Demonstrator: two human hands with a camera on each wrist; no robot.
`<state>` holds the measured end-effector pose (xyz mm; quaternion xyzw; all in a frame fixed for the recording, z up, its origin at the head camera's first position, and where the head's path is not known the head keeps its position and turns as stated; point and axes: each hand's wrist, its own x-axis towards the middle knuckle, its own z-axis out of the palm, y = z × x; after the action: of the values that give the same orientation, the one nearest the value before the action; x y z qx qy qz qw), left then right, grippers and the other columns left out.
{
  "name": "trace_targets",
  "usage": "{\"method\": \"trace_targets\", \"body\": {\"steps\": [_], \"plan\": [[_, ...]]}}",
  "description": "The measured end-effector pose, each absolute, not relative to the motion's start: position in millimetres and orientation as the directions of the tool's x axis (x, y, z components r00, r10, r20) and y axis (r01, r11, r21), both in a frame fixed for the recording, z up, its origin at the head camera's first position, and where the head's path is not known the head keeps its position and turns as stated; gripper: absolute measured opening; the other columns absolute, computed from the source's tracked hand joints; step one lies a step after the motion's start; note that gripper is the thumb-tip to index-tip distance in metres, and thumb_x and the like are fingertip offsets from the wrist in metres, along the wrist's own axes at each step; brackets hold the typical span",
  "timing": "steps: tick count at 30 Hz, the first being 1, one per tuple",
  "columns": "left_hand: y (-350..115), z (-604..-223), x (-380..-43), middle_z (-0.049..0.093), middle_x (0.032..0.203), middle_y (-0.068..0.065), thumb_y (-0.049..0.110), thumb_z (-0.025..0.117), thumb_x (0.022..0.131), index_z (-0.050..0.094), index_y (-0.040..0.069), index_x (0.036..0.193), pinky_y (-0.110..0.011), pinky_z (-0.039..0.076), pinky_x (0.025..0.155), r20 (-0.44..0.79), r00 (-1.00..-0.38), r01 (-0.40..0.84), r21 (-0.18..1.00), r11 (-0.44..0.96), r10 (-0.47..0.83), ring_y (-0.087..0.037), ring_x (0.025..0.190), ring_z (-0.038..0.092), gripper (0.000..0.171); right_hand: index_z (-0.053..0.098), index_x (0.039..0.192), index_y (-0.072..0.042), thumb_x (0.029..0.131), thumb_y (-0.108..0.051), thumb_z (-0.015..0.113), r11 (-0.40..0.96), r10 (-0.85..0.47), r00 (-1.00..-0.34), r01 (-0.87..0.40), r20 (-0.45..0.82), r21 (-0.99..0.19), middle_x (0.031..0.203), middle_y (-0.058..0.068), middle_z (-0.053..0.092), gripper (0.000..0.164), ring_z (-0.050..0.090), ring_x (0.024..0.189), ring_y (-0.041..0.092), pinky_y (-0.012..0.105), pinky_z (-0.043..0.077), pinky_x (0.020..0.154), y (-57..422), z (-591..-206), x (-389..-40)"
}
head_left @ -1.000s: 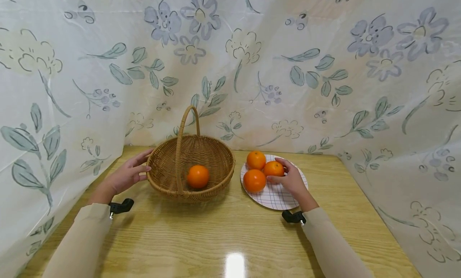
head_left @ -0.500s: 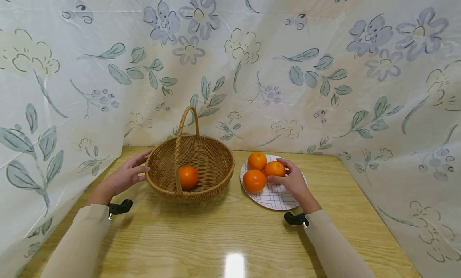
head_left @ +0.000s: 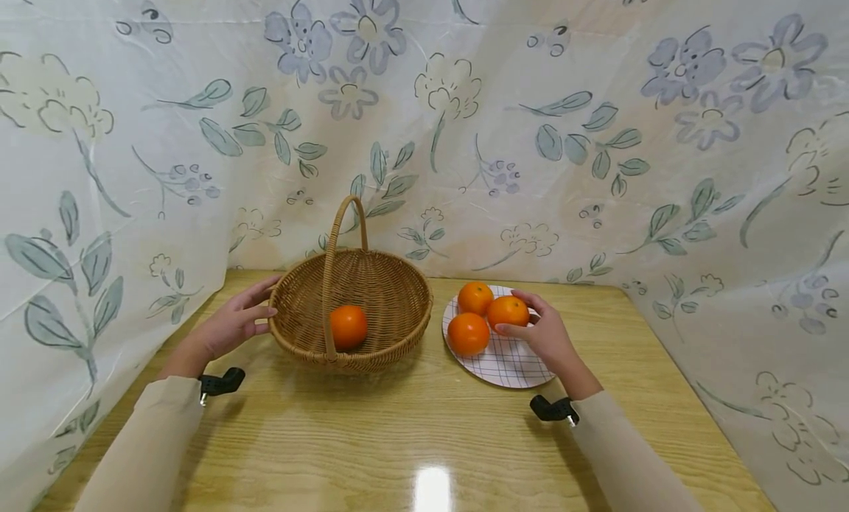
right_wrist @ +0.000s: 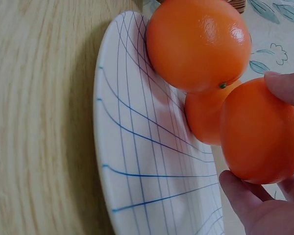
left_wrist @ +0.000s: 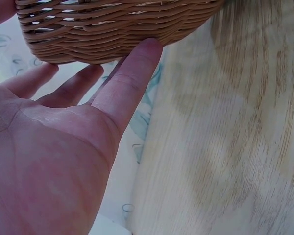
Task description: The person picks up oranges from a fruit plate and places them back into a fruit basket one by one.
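My left hand [head_left: 228,326] is at the left side of a wicker basket [head_left: 398,283] with a tall hoop handle; in the left wrist view its fairly straight fingers [left_wrist: 125,83] touch the woven wall. One orange [head_left: 348,328] lies inside the basket, partly behind the handle. My right hand [head_left: 545,335] grips another orange [right_wrist: 262,132] between thumb and fingers, over the checked white plate [head_left: 511,365]. Two more oranges are on that plate: a front one [head_left: 468,334] and a back one [head_left: 474,298], close beside the held one.
The wooden table [head_left: 371,438] runs under everything, with a bright light reflection near its front. A floral cloth [head_left: 464,129] hangs behind and along both sides. Black wrist mounts [head_left: 222,381] sit at both cuffs.
Inside the basket, the orange has rolled left to the handle. My right hand and its orange have shifted slightly right and towards me. The back orange has moved slightly right. My left hand stays put.
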<state>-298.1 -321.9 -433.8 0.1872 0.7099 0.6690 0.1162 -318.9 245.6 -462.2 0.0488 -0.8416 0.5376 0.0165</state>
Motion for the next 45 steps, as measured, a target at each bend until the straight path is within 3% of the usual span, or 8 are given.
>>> {"method": "trace_targets", "body": {"steps": [4,11,19,36,45], "plan": [[-319.7,-433.1,-299.2,0.009,0.163,-0.026,0.007,0.047,0.107,0.006,0.006,0.165,-0.026,0.059,0.091,0.074,-0.908,0.107,0.993,0.056,0.413,-0.006,0.123,0.058,0.070,0.047,0.152,-0.023,0.083,-0.028,0.088,0.413,-0.080,-0.993,-0.108,0.082,-0.904,0.153,0.009,0.046,0.081,0.055,0.129,0.035,0.039,0.053,0.105,248.4,-458.9,-321.4],[-316.0,-432.0,-299.0,0.012,0.161,-0.026,0.008,0.047,0.108,0.007,0.006,0.165,-0.026,0.058,0.091,0.080,-0.911,0.112,0.992,0.056,0.405,-0.005,0.121,0.059,0.071,0.046,0.154,-0.023,0.084,-0.027,0.086,0.390,-0.121,-0.988,-0.135,0.094,-0.911,0.154,0.009,0.044,0.081,0.054,0.131,0.035,0.032,0.056,0.100,249.9,-451.3,-322.7],[-314.1,-432.5,-300.4,0.004,0.164,-0.029,0.009,0.048,0.107,0.006,0.008,0.165,-0.026,0.058,0.092,0.070,-0.914,0.104,0.992,0.065,0.399,-0.005,0.124,0.057,0.071,0.047,0.152,-0.019,0.084,-0.026,0.087,0.347,-0.174,-0.976,-0.183,0.128,-0.920,0.151,0.009,0.047,0.080,0.056,0.128,0.035,0.022,0.057,0.092,244.5,-440.5,-322.3],[-318.2,-437.2,-301.2,0.006,0.163,-0.029,0.008,0.047,0.107,0.005,0.007,0.165,-0.027,0.059,0.091,0.077,-0.907,0.110,0.992,0.055,0.414,-0.006,0.123,0.059,0.072,0.053,0.149,-0.022,0.083,-0.025,0.087,0.281,-0.239,-0.958,-0.225,0.159,-0.933,0.148,0.007,0.051,0.074,0.059,0.127,0.036,0.033,0.060,0.091,210.8,-417.8,-308.3],[-321.9,-435.8,-294.1,0.014,0.161,-0.022,0.008,0.047,0.108,0.007,0.006,0.165,-0.027,0.059,0.090,0.099,-0.899,0.131,0.990,0.046,0.427,-0.008,0.123,0.059,0.070,0.056,0.147,-0.025,0.081,-0.026,0.089,0.248,-0.267,-0.950,-0.228,0.160,-0.941,0.148,0.004,0.053,0.074,0.061,0.127,0.035,0.044,0.058,0.097,182.9,-400.2,-295.2]]}}
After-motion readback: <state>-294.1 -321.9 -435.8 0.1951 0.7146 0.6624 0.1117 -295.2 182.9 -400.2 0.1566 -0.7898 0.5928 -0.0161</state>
